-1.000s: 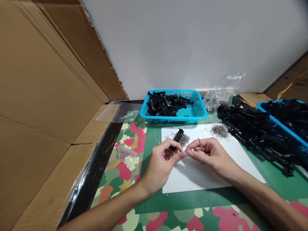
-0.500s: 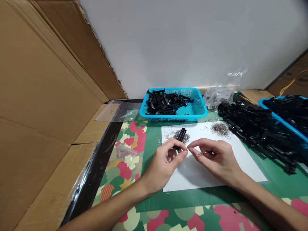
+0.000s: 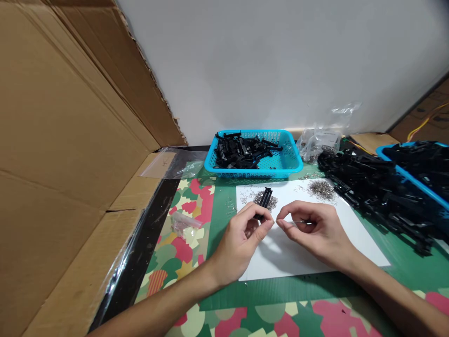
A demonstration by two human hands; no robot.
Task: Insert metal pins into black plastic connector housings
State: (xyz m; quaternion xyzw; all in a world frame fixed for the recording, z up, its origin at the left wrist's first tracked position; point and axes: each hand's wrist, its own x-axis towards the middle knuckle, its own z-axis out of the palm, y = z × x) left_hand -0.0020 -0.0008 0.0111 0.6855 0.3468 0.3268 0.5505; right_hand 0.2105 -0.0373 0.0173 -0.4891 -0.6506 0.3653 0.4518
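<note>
My left hand (image 3: 235,241): pinching tiny part (image 3: 275,222), black piece (image 3: 265,198) held. My right hand (image 3: 324,234): slim rod (image 3: 299,222) held, fingertips close by; steadiness needed.

long black part (image 3: 266,198), tilted

My one view looks forward and down from the wearer's head, set behind and above both hands, near enough to show the forearms.
</note>
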